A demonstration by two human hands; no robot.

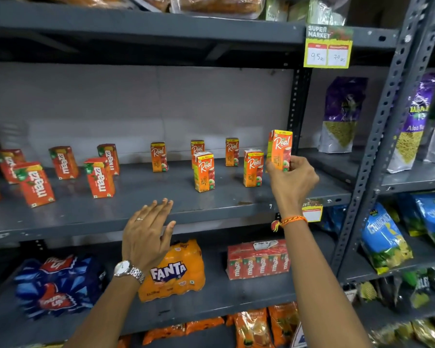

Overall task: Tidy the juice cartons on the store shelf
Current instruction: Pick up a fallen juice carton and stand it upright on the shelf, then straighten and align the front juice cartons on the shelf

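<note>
Orange Real juice cartons stand scattered on the grey middle shelf (pixel 146 204): one (pixel 159 156) left of centre, one (pixel 203 172) in front with another partly hidden behind it, one (pixel 232 151) at the back, one (pixel 253 168) further right. My right hand (pixel 293 180) grips a further Real carton (pixel 279 149) by its lower part, upright and lifted slightly above the shelf at the right end. Red Maaza cartons (pixel 99 178) stand spread over the left half, at varied angles. My left hand (pixel 148 233) hovers flat at the shelf's front edge, fingers apart, holding nothing.
A slotted upright post (pixel 294 109) stands just right of the held carton. Below lie a Fanta pack (pixel 172 271), a wrapped Maaza multipack (pixel 258 259) and Thums Up packs (pixel 57 285). Purple snack bags (pixel 342 114) fill the neighbouring shelf. A yellow price tag (pixel 328 47) hangs above.
</note>
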